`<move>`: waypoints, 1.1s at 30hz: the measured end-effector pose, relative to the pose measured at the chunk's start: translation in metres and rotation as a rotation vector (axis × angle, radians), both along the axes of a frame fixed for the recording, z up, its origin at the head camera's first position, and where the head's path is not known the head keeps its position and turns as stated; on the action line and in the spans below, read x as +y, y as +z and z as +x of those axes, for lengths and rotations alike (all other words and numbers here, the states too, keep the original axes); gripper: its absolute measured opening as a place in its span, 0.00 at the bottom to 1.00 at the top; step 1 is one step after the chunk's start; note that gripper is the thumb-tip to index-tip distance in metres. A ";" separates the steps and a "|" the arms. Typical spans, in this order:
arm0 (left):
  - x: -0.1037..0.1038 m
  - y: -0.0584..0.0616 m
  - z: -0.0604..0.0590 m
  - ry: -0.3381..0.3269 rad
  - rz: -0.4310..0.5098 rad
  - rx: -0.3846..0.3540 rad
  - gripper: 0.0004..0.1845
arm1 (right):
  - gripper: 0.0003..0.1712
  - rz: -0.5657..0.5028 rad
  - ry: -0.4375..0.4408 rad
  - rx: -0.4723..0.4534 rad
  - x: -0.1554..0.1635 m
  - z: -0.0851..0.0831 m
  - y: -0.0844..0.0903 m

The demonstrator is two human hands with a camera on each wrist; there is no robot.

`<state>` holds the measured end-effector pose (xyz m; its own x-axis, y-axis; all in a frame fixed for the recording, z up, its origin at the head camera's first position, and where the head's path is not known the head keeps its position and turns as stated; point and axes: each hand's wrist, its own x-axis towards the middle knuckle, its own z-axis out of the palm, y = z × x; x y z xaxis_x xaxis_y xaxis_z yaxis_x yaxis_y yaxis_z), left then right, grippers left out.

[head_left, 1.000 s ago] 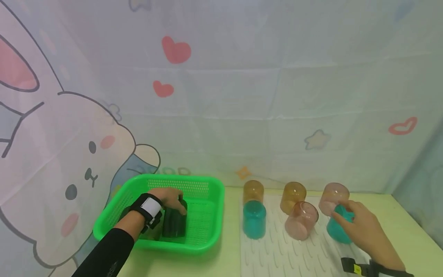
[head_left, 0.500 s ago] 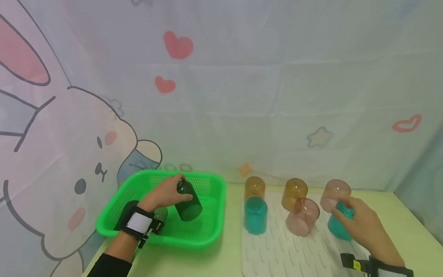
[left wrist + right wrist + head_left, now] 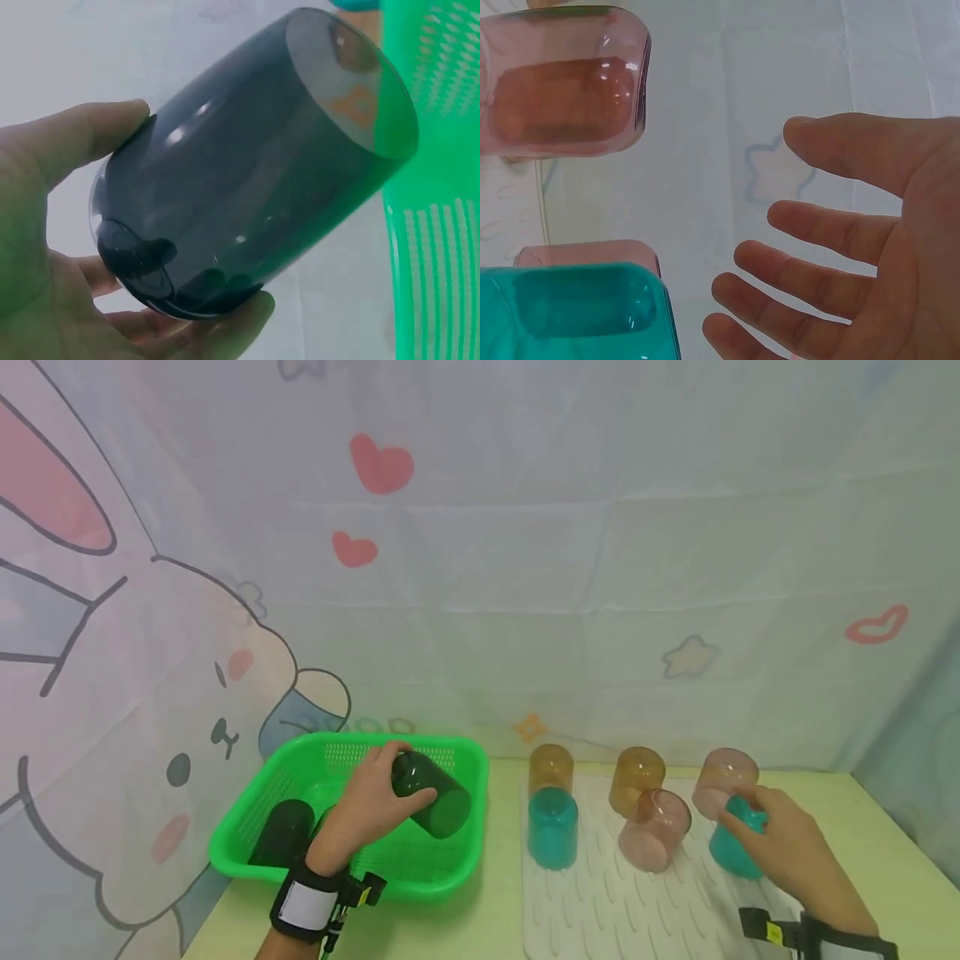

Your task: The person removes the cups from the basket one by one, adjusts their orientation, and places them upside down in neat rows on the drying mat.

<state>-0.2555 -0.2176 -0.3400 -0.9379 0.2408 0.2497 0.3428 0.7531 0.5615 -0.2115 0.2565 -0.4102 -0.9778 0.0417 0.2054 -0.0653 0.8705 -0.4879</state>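
My left hand (image 3: 369, 802) grips a dark grey see-through glass (image 3: 442, 802) near its base, holding it tilted over the green basket (image 3: 420, 889). In the left wrist view, thumb and fingers lie around the base end of this glass, its open rim pointing away from the palm. My right hand (image 3: 791, 843) hovers by a teal glass (image 3: 729, 853) on the right. The right wrist view shows its fingers (image 3: 810, 285) spread and loosely bent, holding nothing, apart from the teal and pink glasses.
A second dark glass (image 3: 283, 835) lies in the basket's left side; another there is mostly hidden by my left hand. On the white ridged mat (image 3: 592, 918) stand a teal glass (image 3: 553, 831), amber glasses (image 3: 637, 777) and pink glasses (image 3: 652, 835). A printed cloth (image 3: 525, 568) hangs behind.
My left hand has lifted the dark glass from inside the basket, tilted it and moved it to the right. The right hand has stayed nearly still by the teal glass.
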 end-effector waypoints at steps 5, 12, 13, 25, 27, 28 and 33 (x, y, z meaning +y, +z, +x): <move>0.014 -0.005 0.006 -0.023 0.130 0.006 0.34 | 0.32 0.000 0.034 0.079 -0.005 -0.001 0.003; 0.034 -0.020 0.013 -0.076 0.303 -0.016 0.33 | 0.26 -0.034 0.111 0.145 -0.021 0.003 0.008; 0.036 -0.022 0.013 -0.084 0.322 -0.022 0.33 | 0.26 -0.039 0.123 0.146 -0.024 0.003 0.009; 0.072 -0.030 0.016 -0.138 0.467 -0.054 0.34 | 0.34 -0.040 0.225 0.193 -0.064 0.012 0.019; 0.078 -0.032 0.017 -0.144 0.503 -0.067 0.34 | 0.34 -0.036 0.249 0.187 -0.075 0.013 0.020; 0.080 -0.033 0.017 -0.147 0.517 -0.072 0.33 | 0.32 -0.026 0.260 0.183 -0.080 0.013 0.019; 0.090 -0.038 0.017 -0.153 0.545 -0.109 0.32 | 0.32 0.027 0.356 0.235 -0.103 0.015 0.018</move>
<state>-0.2382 -0.1279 -0.3783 -0.9297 0.2395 0.2800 0.3439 0.2918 0.8925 -0.1962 0.1537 -0.3917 -0.8569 -0.2981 0.4205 -0.4703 0.7861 -0.4011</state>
